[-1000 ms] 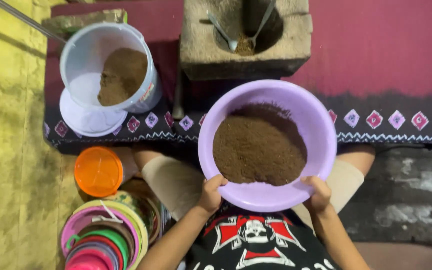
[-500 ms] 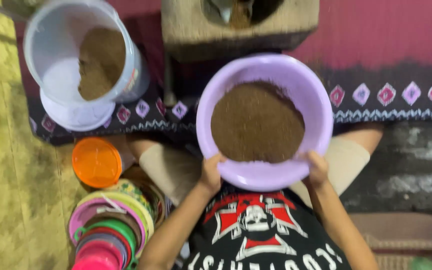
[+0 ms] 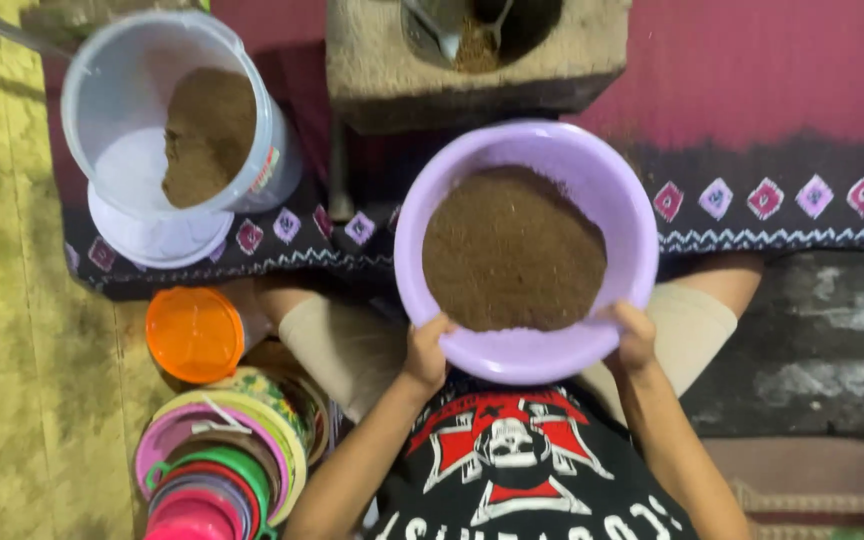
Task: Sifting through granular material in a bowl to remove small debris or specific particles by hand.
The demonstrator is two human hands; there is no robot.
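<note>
Head view: left hand [image 3: 426, 352] and right hand [image 3: 634, 335] both clamped on the near rim of a lilac plastic basin [image 3: 432, 290], held up above the lap, thumbs hooked inside, brown powder [image 3: 513, 248] heaped within. Beyond the basin, a stone mortar [image 3: 382, 70] on a patterned cloth [image 3: 772, 205]. To the left, a tilted white bucket [image 3: 112, 95] partly filled with the same powder, an orange lid [image 3: 194, 333] and stacked coloured bowls [image 3: 214, 470] nearer.

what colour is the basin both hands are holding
Light purple basin, filled with brown powder; seen in the head view.
</note>
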